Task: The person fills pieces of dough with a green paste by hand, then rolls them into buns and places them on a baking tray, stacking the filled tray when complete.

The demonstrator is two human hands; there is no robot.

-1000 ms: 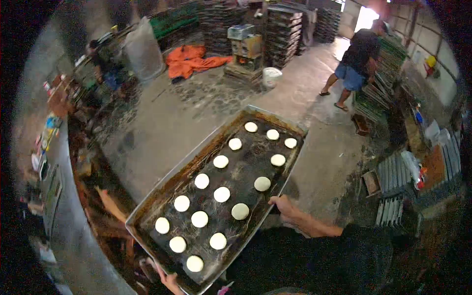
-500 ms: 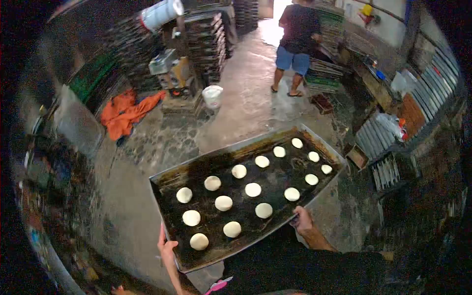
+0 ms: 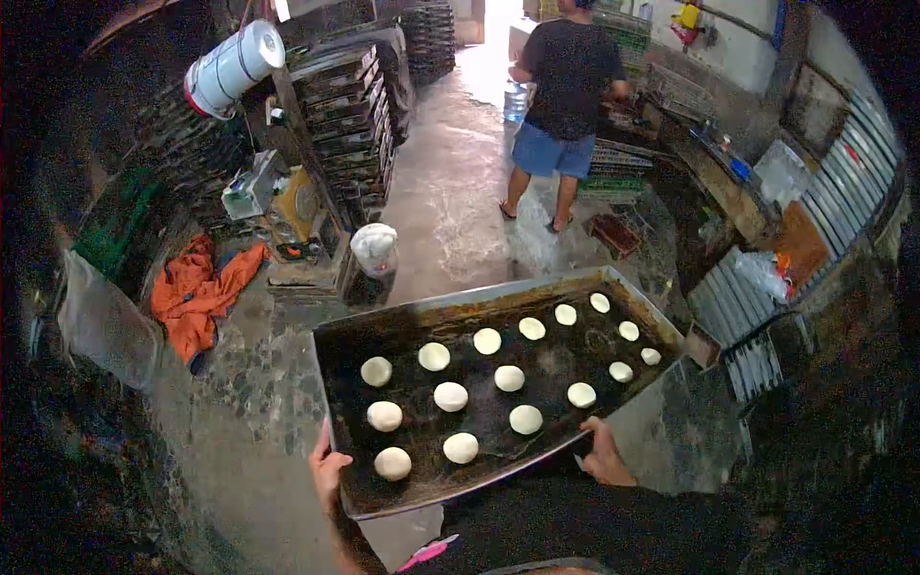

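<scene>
dough rounds point(image 3: 450, 396) on tray point(image 3: 422, 316), bucket point(image 3: 374, 251) behind — perhaps floor-standing

Floor point(image 3: 450, 206) ahead of the left hand point(image 3: 329, 471) is pretty open. Bucket point(image 3: 374, 251) and a person point(image 3: 563, 86) block further out.

Left hand point(image 3: 329, 471): fingers hidden under baking tray point(image 3: 422, 321) edge; only thumb and palm edge visible. Right hand point(image 3: 606, 458): fingertips hidden beneath tray rim. Co-worker point(image 3: 567, 105) beyond tray: head cut off by top edge. Shelf items right of grip: probably tools, too small to tell.
</scene>
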